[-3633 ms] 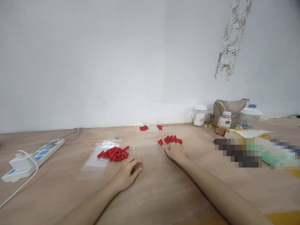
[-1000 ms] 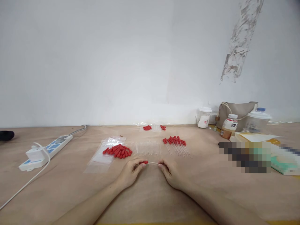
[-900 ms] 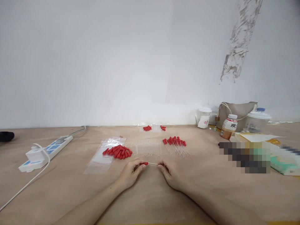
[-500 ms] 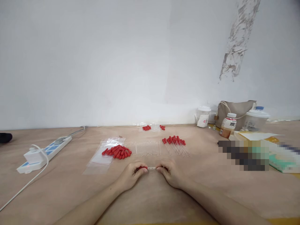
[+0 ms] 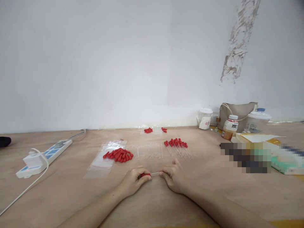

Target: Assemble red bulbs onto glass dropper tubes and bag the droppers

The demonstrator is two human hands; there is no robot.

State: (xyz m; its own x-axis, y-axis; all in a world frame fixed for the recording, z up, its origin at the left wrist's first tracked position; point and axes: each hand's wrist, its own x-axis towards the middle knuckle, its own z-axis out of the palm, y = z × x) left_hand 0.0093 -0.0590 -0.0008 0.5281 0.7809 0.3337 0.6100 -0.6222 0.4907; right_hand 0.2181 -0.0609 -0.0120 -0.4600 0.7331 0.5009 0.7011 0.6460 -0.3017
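My left hand [image 5: 136,180] is closed around a red rubber bulb [image 5: 145,174], whose open end points right. From that end a thin clear glass tube [image 5: 155,173] runs across to my right hand [image 5: 173,177], where thumb and fingertips pinch it. How deep the tube sits in the bulb is hidden. Beyond my left hand lies a heap of loose red bulbs [image 5: 121,155]. A row of clear glass tubes [image 5: 148,151] lies in the middle, and several droppers with red bulbs fitted [image 5: 177,145] are laid out to its right.
Under the bulb heap is a clear plastic bag [image 5: 97,167]. Further back lie small red pieces on plastic [image 5: 148,130]. A power strip [image 5: 51,155] with a white cable is at left. A lidded cup [image 5: 205,118], a drink bottle [image 5: 230,127] and a bag [image 5: 237,109] stand back right.
Both hands have moved slightly down, staying joined by the bulb and tube. The tube now slants a little, its right end higher. The view has shifted slightly.
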